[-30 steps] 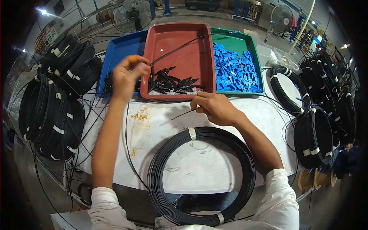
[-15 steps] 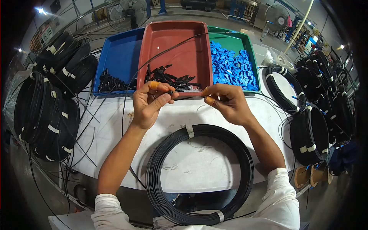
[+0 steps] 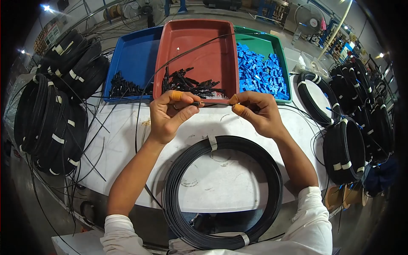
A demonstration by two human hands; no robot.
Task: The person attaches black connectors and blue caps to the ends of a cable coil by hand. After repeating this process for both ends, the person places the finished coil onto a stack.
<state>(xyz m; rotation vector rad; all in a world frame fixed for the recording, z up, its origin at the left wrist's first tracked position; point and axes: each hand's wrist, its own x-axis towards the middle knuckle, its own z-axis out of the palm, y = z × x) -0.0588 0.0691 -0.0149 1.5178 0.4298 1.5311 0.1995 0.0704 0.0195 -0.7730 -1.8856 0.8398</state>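
Taped fingertips of my left hand (image 3: 172, 117) pinch a small dark cylindrical part (image 3: 196, 103). A thin black cable (image 3: 217, 104) runs from it to my right hand (image 3: 261, 114), whose taped thumb and finger are closed on it. The exact join at the left fingertips is too small to make out. Both hands are raised over the table, in front of the red tray (image 3: 197, 38), which holds black plastic parts (image 3: 189, 85). Below them, a coil of black cable (image 3: 172, 182) with white tape bands lies at the table's front edge, overhanging it.
A blue tray (image 3: 134, 46) with black pieces stands left of the red one. At right is a green tray (image 3: 259, 39) of blue clips (image 3: 261, 70). Taped cable coils are stacked at left (image 3: 42, 119) and right (image 3: 344, 144). Loose cable ends cross the table's left side.
The small dark part in my left fingers has turned and now points toward my right hand. My hands have shifted slightly right, and the cable between them shows more plainly.
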